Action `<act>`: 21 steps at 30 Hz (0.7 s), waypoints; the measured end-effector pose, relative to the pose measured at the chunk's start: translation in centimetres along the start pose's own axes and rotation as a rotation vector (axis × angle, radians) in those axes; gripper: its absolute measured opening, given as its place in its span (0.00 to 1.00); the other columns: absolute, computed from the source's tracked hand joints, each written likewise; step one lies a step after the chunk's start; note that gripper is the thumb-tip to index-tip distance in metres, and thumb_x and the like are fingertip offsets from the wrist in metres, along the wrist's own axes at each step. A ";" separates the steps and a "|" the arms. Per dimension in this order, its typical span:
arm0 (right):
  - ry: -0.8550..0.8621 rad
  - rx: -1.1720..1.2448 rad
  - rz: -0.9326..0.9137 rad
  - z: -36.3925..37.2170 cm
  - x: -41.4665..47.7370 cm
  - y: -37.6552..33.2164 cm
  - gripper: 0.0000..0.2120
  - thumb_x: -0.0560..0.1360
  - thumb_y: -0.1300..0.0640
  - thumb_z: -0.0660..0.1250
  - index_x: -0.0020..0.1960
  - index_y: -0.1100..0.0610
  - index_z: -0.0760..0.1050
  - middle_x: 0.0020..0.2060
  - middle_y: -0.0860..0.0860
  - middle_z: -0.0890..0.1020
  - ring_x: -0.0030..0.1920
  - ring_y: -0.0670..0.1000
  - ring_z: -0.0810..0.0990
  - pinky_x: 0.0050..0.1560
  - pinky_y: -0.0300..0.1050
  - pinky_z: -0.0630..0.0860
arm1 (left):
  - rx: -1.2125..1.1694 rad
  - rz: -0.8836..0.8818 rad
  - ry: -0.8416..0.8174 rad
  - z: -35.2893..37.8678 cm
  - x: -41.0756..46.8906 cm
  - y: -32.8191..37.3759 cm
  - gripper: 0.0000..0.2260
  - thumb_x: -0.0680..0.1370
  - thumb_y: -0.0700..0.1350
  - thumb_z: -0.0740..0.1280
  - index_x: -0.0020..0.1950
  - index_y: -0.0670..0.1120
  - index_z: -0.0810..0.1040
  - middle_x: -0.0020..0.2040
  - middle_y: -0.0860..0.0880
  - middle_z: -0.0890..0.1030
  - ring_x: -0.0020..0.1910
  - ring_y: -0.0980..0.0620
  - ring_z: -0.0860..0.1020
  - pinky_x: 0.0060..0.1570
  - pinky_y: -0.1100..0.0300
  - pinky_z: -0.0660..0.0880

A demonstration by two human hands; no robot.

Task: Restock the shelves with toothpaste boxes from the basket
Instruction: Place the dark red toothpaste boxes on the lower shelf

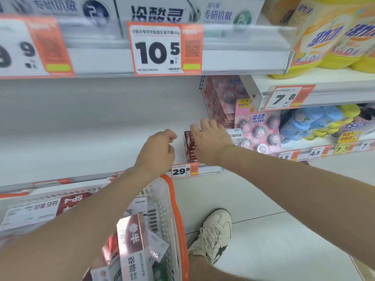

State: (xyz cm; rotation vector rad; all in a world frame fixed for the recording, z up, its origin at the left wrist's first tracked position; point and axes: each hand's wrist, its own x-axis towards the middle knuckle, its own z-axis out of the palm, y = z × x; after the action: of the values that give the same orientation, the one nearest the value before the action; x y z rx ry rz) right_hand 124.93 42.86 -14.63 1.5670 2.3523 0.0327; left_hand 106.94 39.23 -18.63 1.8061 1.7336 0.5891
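White shelf before me is mostly bare; the red toothpaste boxes stand at its right end, just behind the price tag. My right hand lies on them with straight fingers, its grip open and only pressing. My left hand is beside them, its grip curled and, as far as I see, holding nothing. I think a too strong push may tip the boxes over the edge, because neither hand closes on them. More boxes wait in the basket below.
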 end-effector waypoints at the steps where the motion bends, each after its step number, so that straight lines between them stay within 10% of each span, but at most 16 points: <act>1: 0.026 0.026 -0.048 -1.0 -1.0 -1.8 0.21 0.76 0.53 0.65 0.67 0.57 0.68 0.61 0.59 0.72 0.61 0.62 0.74 0.56 0.54 0.71 | 0.042 0.050 0.029 -1.2 -1.3 -0.5 0.19 0.78 0.34 0.60 0.66 0.46 0.79 0.61 0.47 0.82 0.61 0.45 0.80 0.62 0.48 0.77; 10: -0.084 -0.077 -0.531 -8.5 -9.0 -16.4 0.12 0.80 0.55 0.63 0.62 0.53 0.76 0.54 0.53 0.82 0.53 0.59 0.83 0.48 0.50 0.77 | 0.147 -0.038 0.296 -10.1 -15.7 -8.1 0.07 0.78 0.43 0.65 0.54 0.52 0.76 0.44 0.55 0.78 0.40 0.49 0.77 0.39 0.53 0.75; 15: -0.204 -0.213 -0.556 -9.2 -11.6 -19.9 0.08 0.80 0.61 0.63 0.56 0.50 0.72 0.41 0.47 0.77 0.37 0.49 0.75 0.43 0.47 0.72 | 0.294 -0.170 -0.002 -10.9 -20.0 -14.8 0.21 0.76 0.36 0.67 0.70 0.43 0.76 0.64 0.40 0.77 0.62 0.37 0.77 0.60 0.44 0.77; 21: -0.210 -0.019 -0.410 -7.8 -12.9 -22.0 0.18 0.79 0.59 0.65 0.68 0.51 0.74 0.45 0.49 0.78 0.46 0.54 0.80 0.46 0.48 0.71 | 0.379 -0.203 -0.124 -10.0 -20.2 -16.4 0.33 0.80 0.37 0.68 0.82 0.42 0.58 0.77 0.41 0.64 0.73 0.40 0.64 0.75 0.46 0.65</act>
State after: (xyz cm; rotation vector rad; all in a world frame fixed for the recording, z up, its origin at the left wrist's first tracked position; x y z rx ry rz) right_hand 107.61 23.54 -8.29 0.9976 2.4424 -0.1904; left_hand 86.69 20.10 -20.70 1.8313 2.0107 0.0642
